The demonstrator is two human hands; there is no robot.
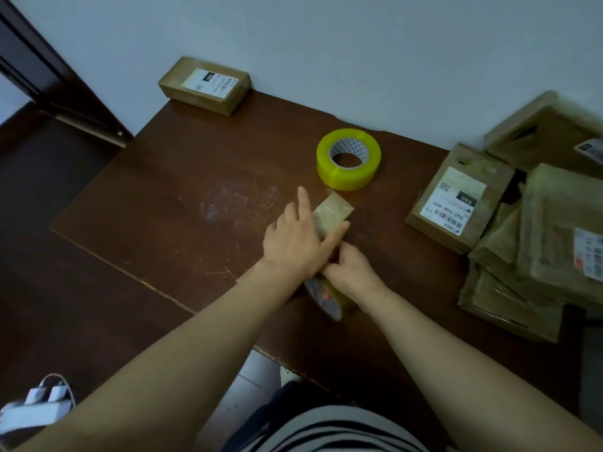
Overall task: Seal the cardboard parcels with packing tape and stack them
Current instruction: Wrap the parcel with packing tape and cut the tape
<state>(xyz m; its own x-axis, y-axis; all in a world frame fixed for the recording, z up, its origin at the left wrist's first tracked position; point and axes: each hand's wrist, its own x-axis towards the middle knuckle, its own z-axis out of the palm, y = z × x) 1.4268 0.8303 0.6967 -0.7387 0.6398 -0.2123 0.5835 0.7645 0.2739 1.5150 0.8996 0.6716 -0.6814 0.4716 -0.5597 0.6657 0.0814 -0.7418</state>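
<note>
A small cardboard parcel [334, 210] lies on the brown table [169, 197], partly covered with clear tape. My left hand [292, 238] lies flat on it with straight fingers, thumb stretched along its near right edge. My right hand [350, 270] sits at the parcel's near end with curled fingers, holding a roll of clear packing tape [324, 296] that shows under the wrist. A second, yellow-tinted tape roll [348, 158] lies flat just beyond the parcel. Where the tape meets the parcel is hidden by both hands.
One labelled box [204, 84] stands at the table's far left corner by the wall. A labelled parcel [456, 199] and a loose pile of several more parcels [548, 230] fill the right side. White chargers [39, 406] lie at the lower left. A dark door frame [49, 79] stands left.
</note>
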